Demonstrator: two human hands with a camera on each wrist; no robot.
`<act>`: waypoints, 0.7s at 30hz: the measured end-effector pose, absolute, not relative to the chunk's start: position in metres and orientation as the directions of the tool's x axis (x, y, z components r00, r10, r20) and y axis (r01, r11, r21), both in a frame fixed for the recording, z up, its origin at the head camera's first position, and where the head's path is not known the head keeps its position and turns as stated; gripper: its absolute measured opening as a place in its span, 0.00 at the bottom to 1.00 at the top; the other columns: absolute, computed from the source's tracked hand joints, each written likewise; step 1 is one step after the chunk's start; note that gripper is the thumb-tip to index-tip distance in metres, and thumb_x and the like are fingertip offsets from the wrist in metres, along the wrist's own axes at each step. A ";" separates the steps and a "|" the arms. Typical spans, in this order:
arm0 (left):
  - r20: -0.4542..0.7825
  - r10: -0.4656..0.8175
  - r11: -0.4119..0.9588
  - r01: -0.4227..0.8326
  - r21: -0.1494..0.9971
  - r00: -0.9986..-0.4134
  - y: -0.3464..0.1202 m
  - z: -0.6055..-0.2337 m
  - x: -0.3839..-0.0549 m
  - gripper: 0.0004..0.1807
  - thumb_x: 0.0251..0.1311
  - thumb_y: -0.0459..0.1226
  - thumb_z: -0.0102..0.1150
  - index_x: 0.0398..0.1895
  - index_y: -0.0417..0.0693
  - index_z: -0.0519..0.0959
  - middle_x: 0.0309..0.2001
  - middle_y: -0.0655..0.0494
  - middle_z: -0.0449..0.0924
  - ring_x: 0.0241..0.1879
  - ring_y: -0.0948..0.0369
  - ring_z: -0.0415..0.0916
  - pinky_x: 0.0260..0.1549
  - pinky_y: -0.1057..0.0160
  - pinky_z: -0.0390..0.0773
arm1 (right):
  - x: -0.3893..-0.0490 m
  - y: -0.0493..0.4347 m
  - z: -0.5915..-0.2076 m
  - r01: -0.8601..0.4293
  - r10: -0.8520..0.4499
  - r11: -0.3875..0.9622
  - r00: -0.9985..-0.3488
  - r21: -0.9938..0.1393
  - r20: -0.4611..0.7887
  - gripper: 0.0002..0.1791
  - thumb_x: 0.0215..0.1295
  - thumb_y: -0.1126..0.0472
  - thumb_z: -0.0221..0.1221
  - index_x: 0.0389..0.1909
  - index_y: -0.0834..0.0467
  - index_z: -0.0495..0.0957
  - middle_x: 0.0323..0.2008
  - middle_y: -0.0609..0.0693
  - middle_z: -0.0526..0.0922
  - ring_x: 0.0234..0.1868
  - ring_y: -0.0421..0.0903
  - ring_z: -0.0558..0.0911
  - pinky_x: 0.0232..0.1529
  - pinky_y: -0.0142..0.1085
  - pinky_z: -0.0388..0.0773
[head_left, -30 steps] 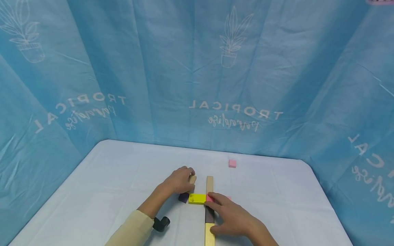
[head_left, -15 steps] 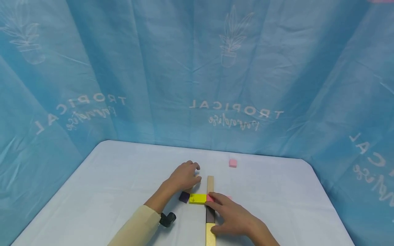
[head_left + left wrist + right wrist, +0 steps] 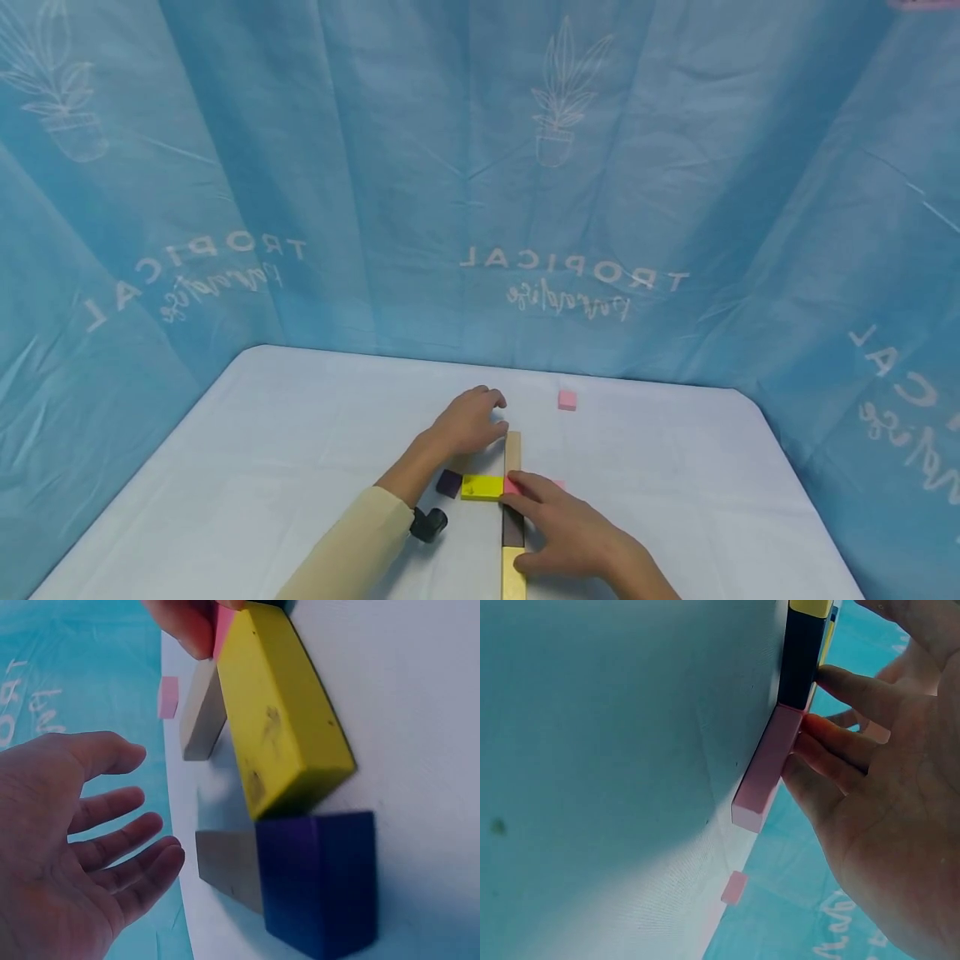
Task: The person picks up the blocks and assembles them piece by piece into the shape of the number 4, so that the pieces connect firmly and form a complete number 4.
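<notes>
My left hand (image 3: 467, 425) hovers over the table with its fingers loosely bent and nothing in them. Below it, a plain wooden block (image 3: 229, 862) lies beside a dark purple block (image 3: 315, 877), which meets the end of a bright yellow block (image 3: 482, 487). My right hand (image 3: 566, 529) rests its fingertips on a row of blocks: a pink block (image 3: 512, 485) and a dark brown block (image 3: 513, 525), with the thumb at a pale yellow block (image 3: 513, 575). At the row's far end lies a light wooden block (image 3: 513, 450). Another pink block (image 3: 769, 761) sits under the right fingers.
A small pink block (image 3: 567, 400) stands apart near the back of the white-covered table (image 3: 675, 467). A blue printed curtain (image 3: 405, 167) surrounds the table's back and sides. A black device (image 3: 429, 525) is at the left wrist.
My left hand has let go of the plain wooden block beside the purple one and moved away and to the right. The right hand stays in place on the row.
</notes>
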State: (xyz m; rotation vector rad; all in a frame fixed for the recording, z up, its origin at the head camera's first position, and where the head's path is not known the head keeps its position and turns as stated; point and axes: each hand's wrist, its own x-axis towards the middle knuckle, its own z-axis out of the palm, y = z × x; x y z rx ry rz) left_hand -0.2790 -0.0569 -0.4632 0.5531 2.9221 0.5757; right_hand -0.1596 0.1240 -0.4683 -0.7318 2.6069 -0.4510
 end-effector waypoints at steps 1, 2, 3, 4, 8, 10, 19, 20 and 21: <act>-0.044 0.374 0.860 0.329 0.390 -0.926 -0.055 -0.463 -0.280 0.20 0.61 0.47 0.58 0.54 0.49 0.78 0.50 0.55 0.76 0.44 0.59 0.72 0.50 0.56 0.74 | -0.160 0.124 -0.468 -0.422 -0.551 0.811 -0.784 -0.405 -0.286 0.41 0.48 0.40 0.68 0.66 0.37 0.68 0.71 0.43 0.57 0.65 0.46 0.64 0.58 0.49 0.69; -0.045 0.376 0.858 0.329 0.395 -0.926 -0.053 -0.462 -0.281 0.20 0.61 0.47 0.58 0.54 0.49 0.78 0.50 0.55 0.76 0.44 0.60 0.72 0.50 0.57 0.75 | -0.160 0.124 -0.468 -0.419 -0.550 0.812 -0.784 -0.406 -0.290 0.41 0.48 0.40 0.69 0.66 0.37 0.68 0.71 0.43 0.57 0.65 0.46 0.64 0.58 0.50 0.69; -0.049 0.375 0.856 0.326 0.401 -0.926 -0.051 -0.462 -0.283 0.20 0.61 0.47 0.58 0.54 0.49 0.78 0.49 0.55 0.76 0.43 0.60 0.71 0.49 0.57 0.75 | -0.161 0.123 -0.468 -0.417 -0.549 0.812 -0.783 -0.408 -0.293 0.41 0.47 0.40 0.69 0.66 0.37 0.68 0.71 0.43 0.57 0.65 0.46 0.64 0.58 0.50 0.69; -0.052 0.373 0.855 0.321 0.407 -0.926 -0.048 -0.462 -0.284 0.20 0.61 0.47 0.58 0.54 0.49 0.77 0.49 0.55 0.75 0.43 0.60 0.71 0.49 0.57 0.75 | -0.161 0.123 -0.467 -0.417 -0.549 0.812 -0.782 -0.409 -0.294 0.41 0.47 0.40 0.69 0.66 0.37 0.68 0.71 0.43 0.57 0.65 0.46 0.64 0.58 0.50 0.69; -0.052 0.356 0.856 0.303 0.419 -0.933 -0.036 -0.462 -0.290 0.20 0.60 0.46 0.59 0.52 0.47 0.78 0.47 0.54 0.76 0.39 0.60 0.70 0.46 0.59 0.76 | -0.160 0.125 -0.467 -0.422 -0.560 0.802 -0.776 -0.422 -0.289 0.41 0.48 0.40 0.68 0.67 0.37 0.67 0.71 0.44 0.57 0.65 0.46 0.64 0.60 0.49 0.68; -0.053 0.352 0.857 0.298 0.421 -0.935 -0.029 -0.462 -0.293 0.20 0.60 0.46 0.59 0.51 0.46 0.78 0.45 0.54 0.76 0.38 0.59 0.70 0.46 0.59 0.77 | -0.159 0.126 -0.466 -0.427 -0.569 0.795 -0.773 -0.431 -0.282 0.41 0.49 0.41 0.68 0.67 0.38 0.67 0.71 0.44 0.57 0.64 0.45 0.64 0.60 0.48 0.67; -0.048 0.356 0.863 0.309 0.400 -0.933 -0.007 -0.466 -0.301 0.19 0.60 0.45 0.59 0.51 0.46 0.78 0.43 0.55 0.76 0.37 0.60 0.71 0.45 0.60 0.76 | -0.159 0.128 -0.468 -0.461 -0.596 0.774 -0.762 -0.434 -0.254 0.40 0.50 0.41 0.67 0.67 0.39 0.68 0.71 0.45 0.57 0.64 0.45 0.63 0.60 0.46 0.68; -0.045 0.357 0.862 0.310 0.402 -0.933 -0.005 -0.466 -0.302 0.19 0.60 0.45 0.60 0.51 0.46 0.78 0.42 0.55 0.76 0.37 0.60 0.71 0.45 0.60 0.76 | -0.159 0.129 -0.469 -0.466 -0.599 0.771 -0.760 -0.433 -0.250 0.40 0.50 0.41 0.67 0.67 0.40 0.68 0.71 0.46 0.57 0.65 0.44 0.63 0.60 0.45 0.67; -0.042 0.360 0.859 0.314 0.404 -0.932 -0.003 -0.467 -0.303 0.19 0.60 0.44 0.60 0.51 0.46 0.78 0.42 0.55 0.76 0.37 0.60 0.71 0.45 0.61 0.76 | -0.159 0.129 -0.469 -0.470 -0.602 0.769 -0.760 -0.433 -0.245 0.40 0.50 0.41 0.67 0.67 0.40 0.67 0.71 0.46 0.57 0.65 0.44 0.63 0.61 0.45 0.67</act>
